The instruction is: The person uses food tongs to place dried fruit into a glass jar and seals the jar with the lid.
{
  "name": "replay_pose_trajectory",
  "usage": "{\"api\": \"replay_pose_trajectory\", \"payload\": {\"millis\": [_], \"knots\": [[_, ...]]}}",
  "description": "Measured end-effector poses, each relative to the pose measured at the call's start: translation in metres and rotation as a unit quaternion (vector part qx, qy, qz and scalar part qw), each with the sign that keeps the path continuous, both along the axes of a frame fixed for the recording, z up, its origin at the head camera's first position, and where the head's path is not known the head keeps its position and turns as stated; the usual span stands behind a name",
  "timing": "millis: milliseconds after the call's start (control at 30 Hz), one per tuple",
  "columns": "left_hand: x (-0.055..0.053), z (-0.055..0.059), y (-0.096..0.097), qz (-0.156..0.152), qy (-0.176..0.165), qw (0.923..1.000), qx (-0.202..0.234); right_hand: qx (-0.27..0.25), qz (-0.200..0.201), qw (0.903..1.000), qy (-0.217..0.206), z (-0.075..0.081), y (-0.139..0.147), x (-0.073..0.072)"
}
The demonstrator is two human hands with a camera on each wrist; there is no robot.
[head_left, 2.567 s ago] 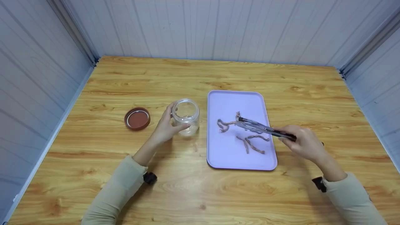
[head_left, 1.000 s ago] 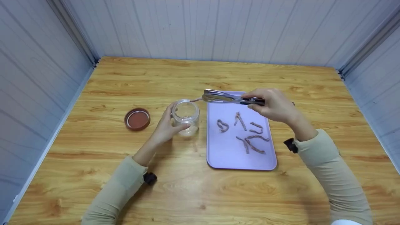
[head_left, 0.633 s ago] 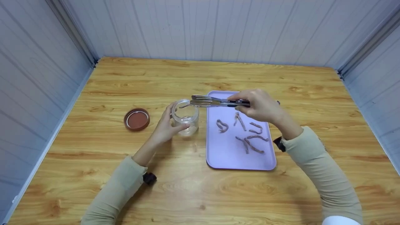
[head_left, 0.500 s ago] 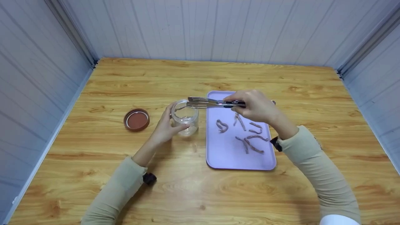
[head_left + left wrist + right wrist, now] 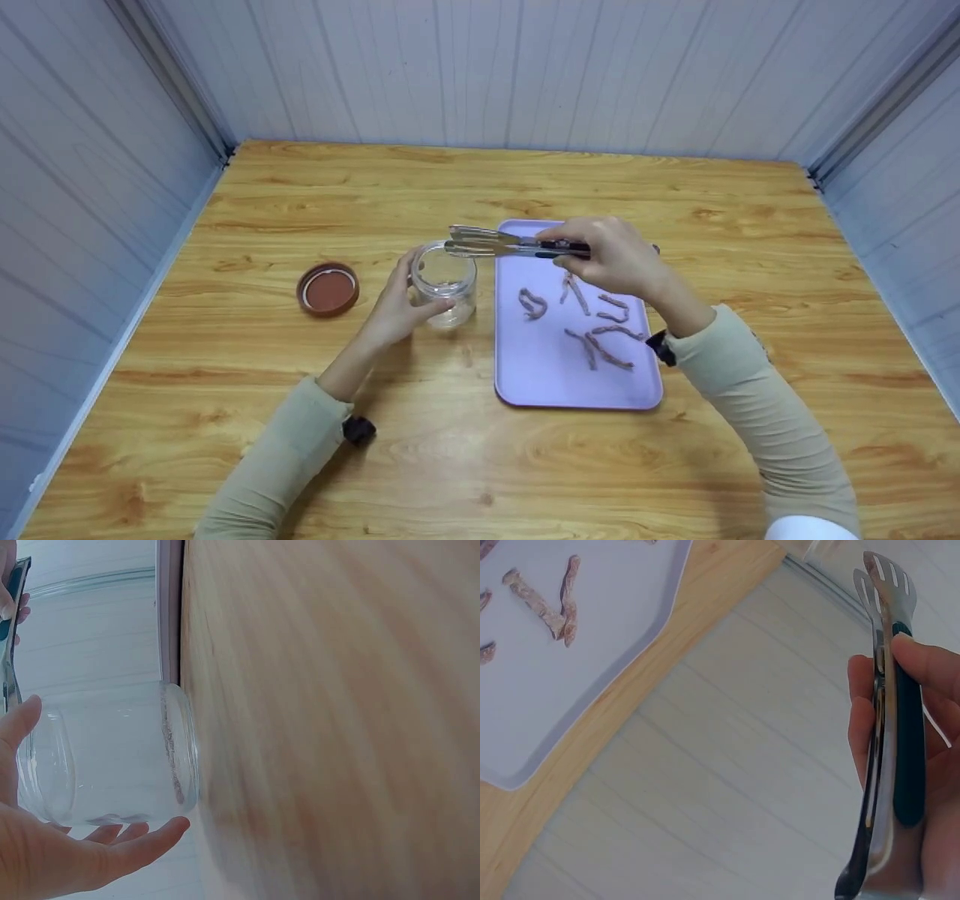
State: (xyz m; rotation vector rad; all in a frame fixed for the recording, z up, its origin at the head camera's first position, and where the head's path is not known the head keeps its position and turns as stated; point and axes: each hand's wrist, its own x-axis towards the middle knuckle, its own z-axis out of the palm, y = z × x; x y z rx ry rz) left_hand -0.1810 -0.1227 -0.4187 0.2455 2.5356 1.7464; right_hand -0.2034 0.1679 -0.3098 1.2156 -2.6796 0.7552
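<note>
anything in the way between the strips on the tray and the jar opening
Nothing visible beyond the raised rim of the tray and the tongs in the right hand, whose tips overlap the mouth of the jar in the head view. The lid lies off to the left; the left hand grips the jar's side.

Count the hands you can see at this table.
2: the left hand grips the clear jar, and the right hand holds the tongs, whose tips appear over the jar's rim in the head view. No other hands show.
</note>
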Motion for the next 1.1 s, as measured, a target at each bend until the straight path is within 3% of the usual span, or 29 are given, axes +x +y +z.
{"api": "replay_pose_trajectory", "payload": {"millis": [367, 600, 700, 800, 1033, 1100], "knots": [[0.0, 0.0, 0.0, -0.009, 0.002, 0.9999, 0.008, -0.049, -0.01, 0.9987, -0.005, 0.001, 0.036, 0.0], [0.016, 0.03, 0.006, -0.016, -0.006, 0.9998, 0.012, -0.054, -0.046, 0.9974, -0.006, -0.013, 0.066, 0.002], [0.018, 0.033, 0.007, -0.012, -0.01, 0.9998, 0.009, -0.059, -0.061, 0.9964, 0.008, -0.023, 0.078, 0.003], [0.018, 0.032, 0.007, -0.01, -0.014, 0.9998, 0.009, -0.056, -0.073, 0.9957, 0.01, -0.031, 0.09, 0.006], [0.003, 0.004, 0.0, -0.008, -0.012, 0.9999, 0.007, -0.037, -0.101, 0.9941, -0.007, -0.046, 0.118, 0.018], [0.001, 0.0, -0.001, -0.007, -0.008, 0.9999, 0.007, -0.027, -0.112, 0.9933, -0.007, -0.05, 0.125, 0.022]]}}
